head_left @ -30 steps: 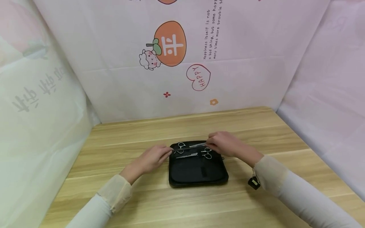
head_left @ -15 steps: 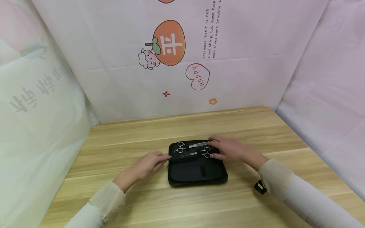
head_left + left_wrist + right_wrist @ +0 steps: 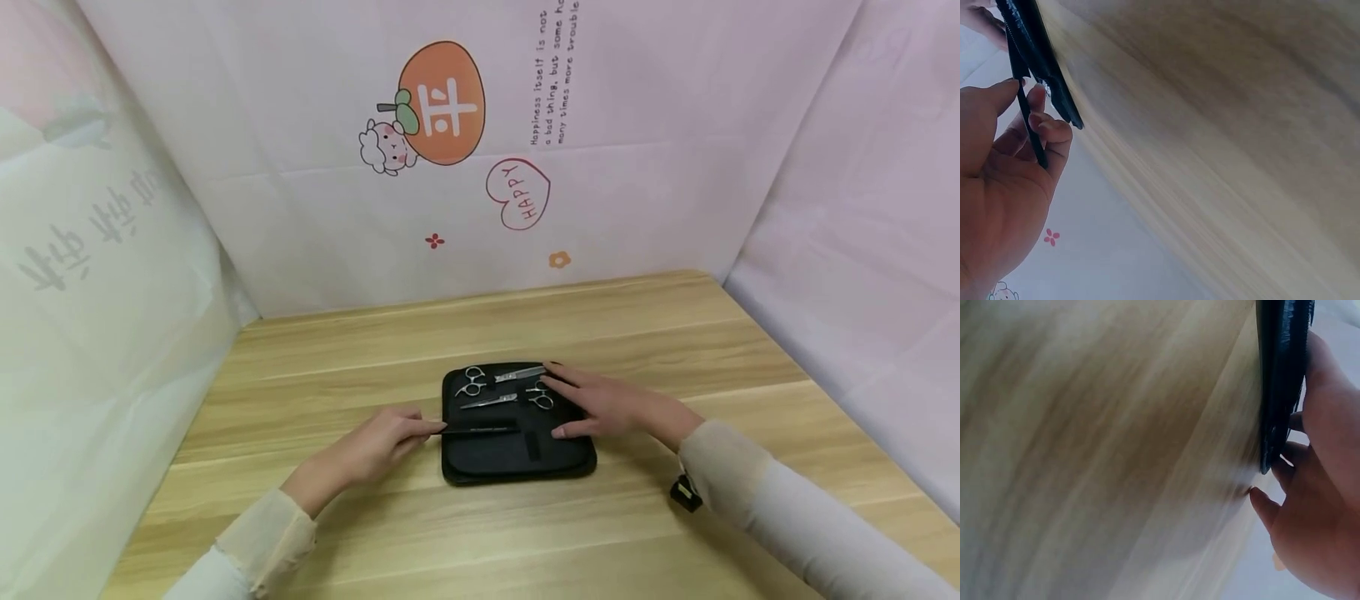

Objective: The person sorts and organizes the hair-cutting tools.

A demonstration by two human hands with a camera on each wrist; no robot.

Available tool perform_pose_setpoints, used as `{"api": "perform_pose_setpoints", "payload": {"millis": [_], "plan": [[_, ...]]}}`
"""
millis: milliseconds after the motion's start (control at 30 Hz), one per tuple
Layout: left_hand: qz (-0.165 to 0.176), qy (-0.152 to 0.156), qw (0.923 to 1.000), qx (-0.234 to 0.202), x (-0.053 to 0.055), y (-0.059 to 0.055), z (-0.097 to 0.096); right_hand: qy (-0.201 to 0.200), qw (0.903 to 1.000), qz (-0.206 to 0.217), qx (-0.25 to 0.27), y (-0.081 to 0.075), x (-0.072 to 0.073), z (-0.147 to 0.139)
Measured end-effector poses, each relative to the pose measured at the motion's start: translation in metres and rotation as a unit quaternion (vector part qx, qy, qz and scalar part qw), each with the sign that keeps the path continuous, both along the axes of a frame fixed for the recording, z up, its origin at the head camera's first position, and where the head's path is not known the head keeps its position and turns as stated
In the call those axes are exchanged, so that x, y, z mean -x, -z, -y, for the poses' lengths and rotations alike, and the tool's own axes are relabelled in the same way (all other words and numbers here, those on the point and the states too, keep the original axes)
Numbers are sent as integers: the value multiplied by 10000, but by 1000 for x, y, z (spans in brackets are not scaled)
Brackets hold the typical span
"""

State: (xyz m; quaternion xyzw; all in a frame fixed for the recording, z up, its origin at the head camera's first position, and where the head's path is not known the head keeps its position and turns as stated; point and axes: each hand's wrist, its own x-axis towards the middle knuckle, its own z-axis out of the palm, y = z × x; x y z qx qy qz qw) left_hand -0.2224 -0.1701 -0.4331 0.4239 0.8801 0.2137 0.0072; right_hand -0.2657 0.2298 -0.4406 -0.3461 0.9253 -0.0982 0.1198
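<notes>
My left hand (image 3: pixel 378 446) pinches the narrow handle end of a black comb (image 3: pixel 483 429) between thumb and fingers. The comb lies crosswise over the black case (image 3: pixel 480 467), below two silver pairs of scissors. In the left wrist view, the comb's thin handle (image 3: pixel 1034 134) runs across the curled fingers. The upper scissors (image 3: pixel 472 382) have their finger rings on the left; the lower scissors (image 3: pixel 540 398) have theirs on the right. Over the case's right side lies my right hand (image 3: pixel 607 404), fingers spread, fingertips at the upper scissors' blade and partly covering the lower rings.
The case lies flat on a wooden table (image 3: pixel 360 350). White printed sheets (image 3: pixel 315 242) hang behind and along both sides. A small black object with a yellow-green mark (image 3: pixel 685 492) shows under the right sleeve.
The comb has come down from over the scissors to the case's lower half, still in the left hand. My right hand has let go of its other end and spread its fingers.
</notes>
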Motion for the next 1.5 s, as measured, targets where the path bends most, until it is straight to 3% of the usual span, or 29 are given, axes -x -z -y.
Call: {"api": "perform_pose_setpoints", "payload": {"millis": [267, 600, 767, 967, 1100, 1333, 1500], "plan": [[106, 184, 9998, -42, -8, 3, 7, -146, 9998, -97, -72, 1, 2, 0], [194, 286, 9990, 288, -14, 3, 2, -150, 9997, -179, -2, 3, -2, 1], [-67, 225, 9990, 385, -15, 3, -2, -64, 9999, -72, -102, 5, -1, 1], [-800, 140, 9944, 682, -16, 2, -4, -133, 9997, -186, 46, 10, 0, -2], [-1000, 95, 9922, 739, -17, -1, -7, -117, 9998, -144, 71, 11, 0, -2], [-375, 226, 9961, 769, -19, 3, -9, -70, 9997, -98, 203, 11, -2, -2], [-385, 270, 9929, 1095, -21, 5, -9, -108, 9994, -117, 299, 9, -3, -1]]}}
